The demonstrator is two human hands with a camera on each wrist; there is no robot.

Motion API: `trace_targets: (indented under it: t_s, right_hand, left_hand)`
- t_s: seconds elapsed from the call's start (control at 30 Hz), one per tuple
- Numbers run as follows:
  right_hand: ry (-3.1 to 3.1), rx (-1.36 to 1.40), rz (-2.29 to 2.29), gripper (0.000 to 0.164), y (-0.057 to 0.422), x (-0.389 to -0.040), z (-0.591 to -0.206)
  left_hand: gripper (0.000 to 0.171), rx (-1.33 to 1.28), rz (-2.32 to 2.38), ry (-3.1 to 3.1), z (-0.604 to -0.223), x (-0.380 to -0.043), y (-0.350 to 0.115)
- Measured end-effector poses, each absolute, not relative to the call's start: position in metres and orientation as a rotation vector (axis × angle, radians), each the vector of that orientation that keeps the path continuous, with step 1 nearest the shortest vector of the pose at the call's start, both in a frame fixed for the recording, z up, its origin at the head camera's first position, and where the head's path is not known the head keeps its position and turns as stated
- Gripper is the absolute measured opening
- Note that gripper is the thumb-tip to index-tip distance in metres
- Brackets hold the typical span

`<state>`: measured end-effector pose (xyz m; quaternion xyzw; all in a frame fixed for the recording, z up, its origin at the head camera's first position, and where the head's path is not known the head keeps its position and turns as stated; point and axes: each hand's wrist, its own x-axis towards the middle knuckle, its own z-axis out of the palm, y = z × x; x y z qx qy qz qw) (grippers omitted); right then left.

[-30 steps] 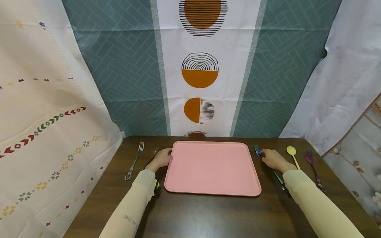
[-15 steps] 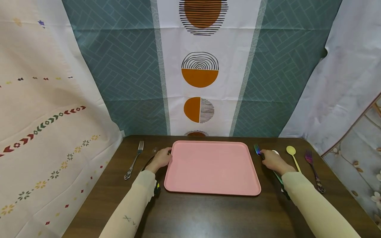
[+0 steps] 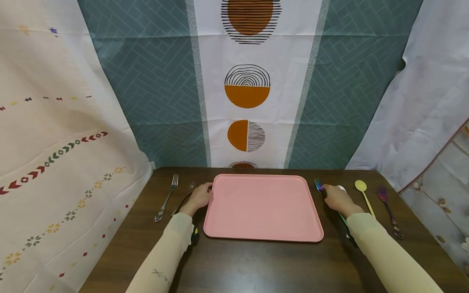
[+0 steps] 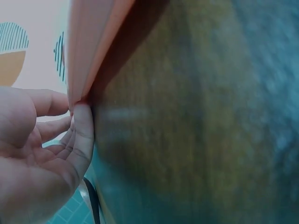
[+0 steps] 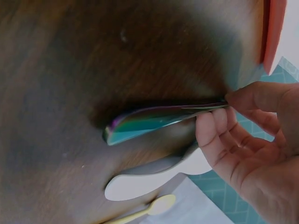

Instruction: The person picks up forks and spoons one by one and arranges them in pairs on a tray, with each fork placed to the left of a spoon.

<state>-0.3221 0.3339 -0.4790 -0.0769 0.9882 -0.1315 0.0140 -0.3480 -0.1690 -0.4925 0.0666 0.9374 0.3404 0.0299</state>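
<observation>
The pink tray (image 3: 264, 207) is lying flat in the centre of the head view, and the left hand (image 3: 200, 197) is gripping its left rim, thumb and fingers closing narrowly on the edge. Over on the right, the right hand (image 3: 337, 199) is pinching the rainbow fork (image 3: 317, 184) between thumb and fingertips, tines pointing toward the back of the table (image 3: 256, 268); whether the handle is lifting clear of the wood, I can't tell.

That tray is looking stiff and fairly light, its face probably a bit slick, so the raised rim is offering the best purchase, ideally at both short sides. The fork is seeming rigid, slim and smooth, hardly fragile, likely to be twisting in a loose pinch; the narrow stretch toward the neck is giving the fingers a sensible hold.

Now the neighbours! A white spoon (image 5: 159, 179) is sitting just beside the fork, crowding the fingers at lower middle of the right-wrist view. A yellow spoon (image 3: 360, 186) and a purple fork (image 3: 382, 194) are lying farther right. At left, a slim dark-handled utensil (image 3: 181, 203) is running partly behind the left hand, looking like the likeliest snag there, while a silver fork (image 3: 169, 194) is resting beyond it.
</observation>
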Motion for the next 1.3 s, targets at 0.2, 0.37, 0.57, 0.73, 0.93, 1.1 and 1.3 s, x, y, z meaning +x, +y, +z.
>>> trace_targets:
  t_s: [0.2,0.37,0.57,0.73,0.93,1.1,1.3]
  right_hand:
    - [3.079,-0.177,-0.426,0.041,0.335,-0.322,-0.478]
    - [3.085,-0.172,-0.437,0.042,0.333,-0.323,-0.477]
    - [3.087,-0.14,-0.466,0.043,0.331,-0.325,-0.477]
    - [3.085,-0.121,-0.485,0.043,0.334,-0.324,-0.477]
    - [3.115,-0.132,-0.483,0.04,0.334,-0.321,-0.478]
    - [3.126,-0.119,-0.48,0.042,0.332,-0.32,-0.477]
    - [3.119,-0.095,-0.481,0.044,0.333,-0.321,-0.477]
  left_hand:
    - [0.047,0.218,1.112,2.855,-0.496,-0.348,-0.171]
    - [0.047,0.219,1.167,2.822,-0.498,-0.349,-0.174]
    - [0.048,0.222,1.231,2.765,-0.496,-0.351,-0.178]
    - [0.048,0.246,1.316,2.695,-0.5,-0.352,-0.18]
    - [0.046,0.249,1.367,2.688,-0.505,-0.35,-0.181]
    - [0.046,0.228,1.389,2.689,-0.506,-0.347,-0.18]
    - [0.045,0.237,1.418,2.694,-0.507,-0.349,-0.18]
